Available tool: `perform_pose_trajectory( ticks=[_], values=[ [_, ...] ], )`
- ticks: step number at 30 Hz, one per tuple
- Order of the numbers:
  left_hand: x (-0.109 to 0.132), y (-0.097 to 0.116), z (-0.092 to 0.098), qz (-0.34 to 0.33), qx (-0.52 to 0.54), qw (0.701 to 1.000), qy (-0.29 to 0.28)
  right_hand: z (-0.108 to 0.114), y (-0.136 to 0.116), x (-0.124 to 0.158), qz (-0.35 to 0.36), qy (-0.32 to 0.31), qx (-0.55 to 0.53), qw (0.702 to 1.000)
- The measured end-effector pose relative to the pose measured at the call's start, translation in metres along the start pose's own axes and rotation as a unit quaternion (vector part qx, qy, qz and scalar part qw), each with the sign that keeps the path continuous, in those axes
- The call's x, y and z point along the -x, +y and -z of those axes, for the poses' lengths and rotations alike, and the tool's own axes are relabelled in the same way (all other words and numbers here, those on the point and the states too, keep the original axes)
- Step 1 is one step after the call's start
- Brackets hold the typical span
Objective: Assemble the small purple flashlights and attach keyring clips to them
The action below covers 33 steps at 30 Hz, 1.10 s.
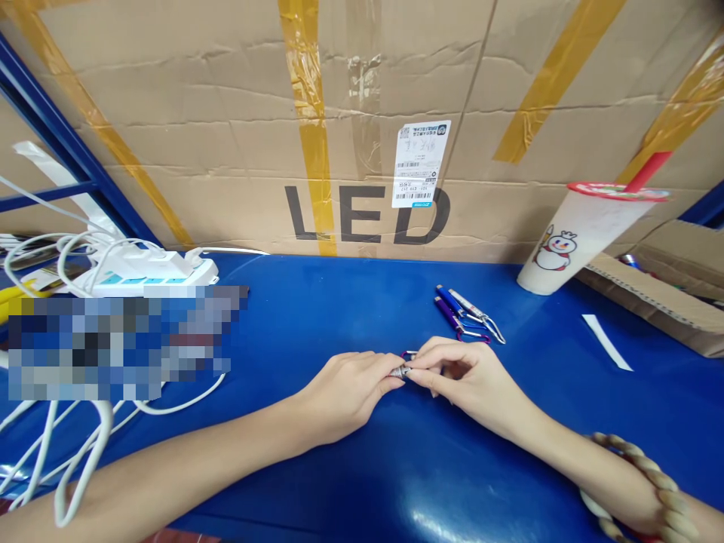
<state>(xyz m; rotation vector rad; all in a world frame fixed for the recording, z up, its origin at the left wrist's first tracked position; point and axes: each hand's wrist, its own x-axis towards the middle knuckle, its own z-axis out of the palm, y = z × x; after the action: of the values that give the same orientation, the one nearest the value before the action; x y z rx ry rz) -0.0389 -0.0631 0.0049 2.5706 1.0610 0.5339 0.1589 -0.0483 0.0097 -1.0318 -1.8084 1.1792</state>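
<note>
My left hand (351, 392) is closed, its thumb and fingertips round a small silver metal cylinder (400, 372) with a ridged end. Thumb and forefinger of my right hand (472, 381) pinch the other end of it, and the two hands almost meet. Most of the cylinder is hidden by the fingers. A purple clip (407, 354) shows just behind the fingertips; I cannot tell what it belongs to. Beyond my right hand lie slim pen-like tubes with carabiner clips: a purple one (445, 309), a blue one (449, 300) and a silver one (467, 304).
A cup with a red straw (551, 256) stands at the back right beside a cardboard tray (650, 302). A white strip (607, 343) lies before it. On the left are a white power strip (164, 277) and tangled cables (93, 452). A large carton (226, 151) walls the back.
</note>
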Motion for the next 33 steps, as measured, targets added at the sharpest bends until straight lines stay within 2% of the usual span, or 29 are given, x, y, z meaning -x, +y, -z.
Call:
perform_pose_trajectory(
  ticks=[6,12,20,26,33],
  values=[
    [0.002,0.0,-0.003,0.004,-0.03,0.999,0.019,-0.004,-0.006,0.004,0.027,0.013,0.049,0.998],
    [0.003,0.002,-0.003,0.008,-0.052,0.998,0.018,-0.004,-0.009,0.004,0.029,-0.008,0.083,0.996],
    [0.002,0.003,0.0,0.009,-0.038,0.999,-0.004,0.0,-0.003,0.001,-0.034,-0.015,0.054,0.998],
    [0.003,0.003,0.001,-0.019,-0.05,0.998,-0.015,0.003,0.001,-0.001,-0.059,-0.054,0.045,0.996],
    [0.005,0.001,-0.002,-0.052,-0.079,0.995,0.018,-0.001,0.001,0.0,-0.083,-0.061,0.036,0.994]
  ],
)
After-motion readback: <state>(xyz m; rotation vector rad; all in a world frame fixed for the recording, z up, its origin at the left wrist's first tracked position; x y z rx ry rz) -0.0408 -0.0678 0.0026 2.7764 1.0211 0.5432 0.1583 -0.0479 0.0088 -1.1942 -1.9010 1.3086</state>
